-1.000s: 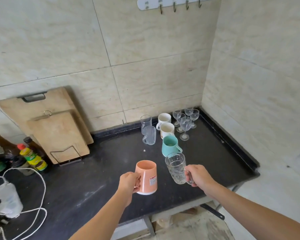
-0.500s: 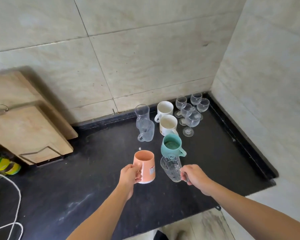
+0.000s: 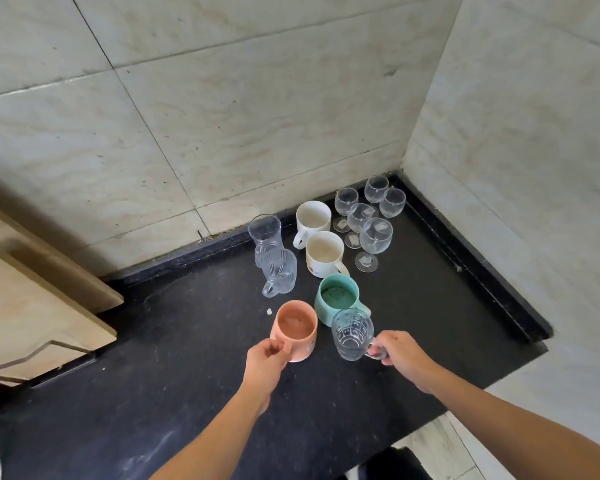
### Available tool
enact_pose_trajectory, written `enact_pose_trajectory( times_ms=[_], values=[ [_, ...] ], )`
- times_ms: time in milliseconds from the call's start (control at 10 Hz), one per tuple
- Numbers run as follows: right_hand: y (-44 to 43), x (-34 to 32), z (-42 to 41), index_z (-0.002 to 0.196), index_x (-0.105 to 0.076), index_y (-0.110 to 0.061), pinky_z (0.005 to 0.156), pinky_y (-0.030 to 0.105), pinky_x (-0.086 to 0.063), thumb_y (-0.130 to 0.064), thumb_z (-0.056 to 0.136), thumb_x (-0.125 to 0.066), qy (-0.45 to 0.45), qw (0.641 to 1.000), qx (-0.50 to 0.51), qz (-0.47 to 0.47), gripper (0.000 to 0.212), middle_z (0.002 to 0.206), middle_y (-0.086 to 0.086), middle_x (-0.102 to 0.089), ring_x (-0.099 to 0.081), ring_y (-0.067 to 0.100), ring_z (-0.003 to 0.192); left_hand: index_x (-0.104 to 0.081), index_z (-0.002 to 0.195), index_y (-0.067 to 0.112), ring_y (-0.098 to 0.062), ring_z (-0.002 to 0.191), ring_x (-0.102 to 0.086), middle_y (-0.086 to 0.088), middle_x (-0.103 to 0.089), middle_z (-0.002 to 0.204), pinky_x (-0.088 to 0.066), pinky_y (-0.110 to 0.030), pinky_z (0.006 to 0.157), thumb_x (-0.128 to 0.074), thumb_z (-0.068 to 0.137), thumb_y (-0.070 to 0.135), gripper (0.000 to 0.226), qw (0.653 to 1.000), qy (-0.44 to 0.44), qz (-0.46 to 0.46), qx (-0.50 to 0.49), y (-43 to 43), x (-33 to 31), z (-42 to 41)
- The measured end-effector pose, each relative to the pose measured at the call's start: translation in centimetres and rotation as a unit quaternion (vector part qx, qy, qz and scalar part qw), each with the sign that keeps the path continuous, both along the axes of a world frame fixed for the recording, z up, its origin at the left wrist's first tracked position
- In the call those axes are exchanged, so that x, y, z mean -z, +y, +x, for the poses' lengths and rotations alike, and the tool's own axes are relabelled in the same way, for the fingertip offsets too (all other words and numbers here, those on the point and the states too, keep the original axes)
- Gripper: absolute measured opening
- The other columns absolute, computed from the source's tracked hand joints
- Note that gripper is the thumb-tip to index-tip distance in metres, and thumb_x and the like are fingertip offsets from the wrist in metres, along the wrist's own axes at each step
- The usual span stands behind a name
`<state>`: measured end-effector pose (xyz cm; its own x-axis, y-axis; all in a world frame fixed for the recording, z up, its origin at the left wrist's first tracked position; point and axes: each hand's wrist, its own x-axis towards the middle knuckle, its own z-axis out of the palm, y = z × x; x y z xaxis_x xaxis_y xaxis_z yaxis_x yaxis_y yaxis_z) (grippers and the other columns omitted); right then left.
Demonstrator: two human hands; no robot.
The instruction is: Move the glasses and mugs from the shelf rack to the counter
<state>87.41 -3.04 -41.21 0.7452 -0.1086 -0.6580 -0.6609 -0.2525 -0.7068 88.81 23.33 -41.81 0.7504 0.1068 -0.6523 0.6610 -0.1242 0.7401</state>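
Fingers of left hand closed on peach mug handle, right hand gripping faceted clear glass mug handle

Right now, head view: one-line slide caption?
Left hand holds a peach mug, right hand a clear glass mug, beside cups grouped on the black counter.

Both bare forearms reach forward from the lower edge, converging. Left hand is curled, fingers closed on the handle side of a peach-orange plastic mug, thumb on top near the rim. Right hand pinches the handle of a clear faceted glass mug, knuckles up, wrist straight.
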Motion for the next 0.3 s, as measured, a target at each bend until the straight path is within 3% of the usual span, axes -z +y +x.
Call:
enact_pose_trajectory(
  times_ms=[100,300],
  values=[
    [-1.2,0.3,0.2,0.069,-0.058,-0.010,0.070,0.032,-0.038,-0.011,0.085,-0.052,0.005,0.999,-0.024,-0.036,0.017,0.076,0.005,-0.057,-0.047,0.018,0.075,-0.061,0.072,0.005,-0.019,0.065,-0.051,-0.008,-0.062,0.068,-0.043,-0.031,0.066,-0.065,0.087,0.015,0.018,0.997,-0.017,0.065,0.030,0.0,0.8,-0.3],
    [-2.3,-0.4,1.0,0.069,-0.060,-0.018,0.067,0.032,-0.042,-0.015,0.090,-0.054,-0.036,0.973,-0.178,-0.140,0.022,0.073,-0.002,-0.060,-0.054,0.013,0.068,-0.055,0.073,0.015,-0.022,0.074,-0.060,-0.006,-0.068,0.081,-0.048,-0.032,0.067,-0.056,0.090,0.024,0.019,0.973,-0.010,0.184,0.137,-0.8,0.3,0.0]
  ],
)
